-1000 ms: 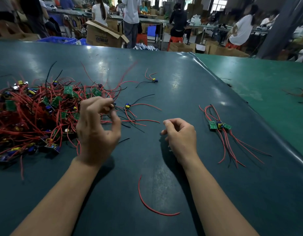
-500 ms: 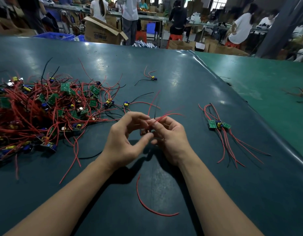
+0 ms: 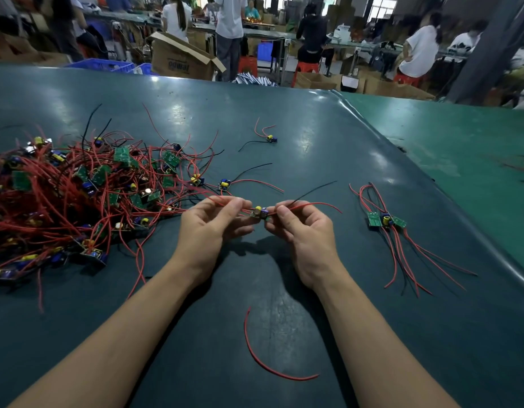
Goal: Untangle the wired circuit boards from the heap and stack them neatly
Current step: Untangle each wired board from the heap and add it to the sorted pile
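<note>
**Dark teal work table and what lies on it**

A dark teal, slightly glossy matted table [image 3: 299, 136] carries everything. On its left side lies a large tangled heap of small green circuit boards with red and black wires [image 3: 78, 195]. Just beside the heap's right edge sit two loose boards with yellow and blue components [image 3: 224, 184], wires trailing right. Farther back, apart from the heap, lies a single small board with red and black leads [image 3: 271, 139]. On the right sits a small stack of green boards with red wires fanned toward the near edge [image 3: 386, 220]. Near the front centre lies a loose curved red wire [image 3: 263, 365]. A lighter green surface [image 3: 461, 160] adjoins the table's right side.
</note>
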A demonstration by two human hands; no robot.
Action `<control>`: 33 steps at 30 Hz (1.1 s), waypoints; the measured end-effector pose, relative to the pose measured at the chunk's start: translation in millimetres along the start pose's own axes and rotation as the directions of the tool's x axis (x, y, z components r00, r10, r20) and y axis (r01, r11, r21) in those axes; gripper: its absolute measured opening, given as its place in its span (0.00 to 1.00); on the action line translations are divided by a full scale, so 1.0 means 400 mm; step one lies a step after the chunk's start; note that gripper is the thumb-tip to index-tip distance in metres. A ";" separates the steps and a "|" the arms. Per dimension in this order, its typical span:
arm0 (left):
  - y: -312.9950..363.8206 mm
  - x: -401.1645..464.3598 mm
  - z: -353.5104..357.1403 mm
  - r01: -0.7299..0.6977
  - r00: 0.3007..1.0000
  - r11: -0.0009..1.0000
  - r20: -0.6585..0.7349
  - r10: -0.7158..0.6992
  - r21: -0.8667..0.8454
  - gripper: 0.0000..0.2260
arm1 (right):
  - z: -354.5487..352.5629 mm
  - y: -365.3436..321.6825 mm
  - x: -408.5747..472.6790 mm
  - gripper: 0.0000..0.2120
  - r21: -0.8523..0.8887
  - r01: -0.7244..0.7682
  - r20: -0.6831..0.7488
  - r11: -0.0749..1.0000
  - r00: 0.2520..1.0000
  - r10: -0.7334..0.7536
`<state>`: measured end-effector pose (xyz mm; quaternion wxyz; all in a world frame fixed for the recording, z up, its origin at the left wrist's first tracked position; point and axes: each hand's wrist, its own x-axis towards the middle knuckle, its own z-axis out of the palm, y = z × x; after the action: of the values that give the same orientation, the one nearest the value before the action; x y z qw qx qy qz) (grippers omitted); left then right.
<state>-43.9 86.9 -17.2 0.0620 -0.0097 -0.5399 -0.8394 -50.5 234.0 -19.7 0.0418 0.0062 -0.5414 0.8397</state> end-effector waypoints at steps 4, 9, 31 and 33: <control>0.000 0.003 -0.002 0.046 0.997 0.997 0.065 -0.050 0.064 0.08 | -0.001 -0.003 -0.002 0.10 0.013 0.024 0.068 1.000 0.997 -0.025; -0.007 -0.005 -0.008 -0.057 0.991 0.962 0.136 0.021 0.267 0.08 | 0.004 0.004 -0.002 0.05 -0.006 -0.036 0.014 0.999 0.999 0.036; 0.008 -0.007 -0.006 0.034 0.970 0.962 0.221 -0.097 0.273 0.13 | -0.003 0.005 0.001 0.07 -0.213 0.086 -0.076 0.973 0.992 -0.105; 0.008 -0.006 -0.006 0.036 0.973 0.960 0.212 -0.097 0.278 0.13 | -0.004 0.003 -0.001 0.06 -0.223 0.089 -0.079 0.971 0.991 -0.109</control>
<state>-40.8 83.8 -15.6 -0.0267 -0.0770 -0.6538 -0.7523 -50.3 234.8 -21.4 0.1085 -0.0094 -0.6272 0.7712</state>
